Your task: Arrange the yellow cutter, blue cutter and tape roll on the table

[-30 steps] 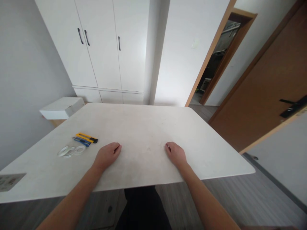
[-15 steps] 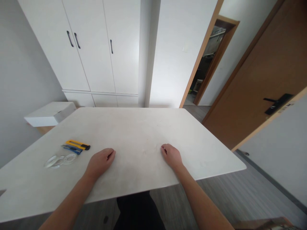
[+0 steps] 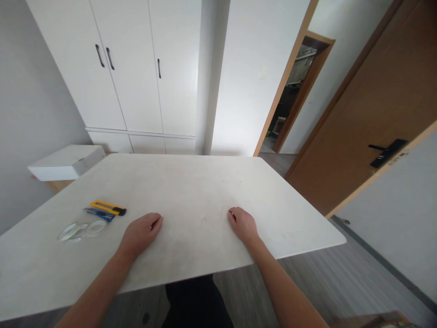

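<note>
My left hand (image 3: pixel 140 230) lies palm down on the white table (image 3: pixel 191 182), fingers loosely stretched, with nothing in it. My right hand (image 3: pixel 243 224) rests the same way about a forearm's length to the right, also with nothing in it. Left of my left hand lie a yellow utility knife (image 3: pixel 108 208), a blue tool (image 3: pixel 95 213) beside it, and some clear tape rolls (image 3: pixel 81 230). The knife is the nearest of these to my left hand, and neither hand touches any of them.
A white box (image 3: pixel 66 162) sits on a low stand beyond the table's left corner. White cupboards (image 3: pixel 136 73) fill the back wall. A brown door (image 3: pixel 375 123) stands open at the right, with a doorway (image 3: pixel 290 100) behind it.
The view has shifted, so the table and tools sit lower and further left in frame. Both hands have stayed resting on the table.
</note>
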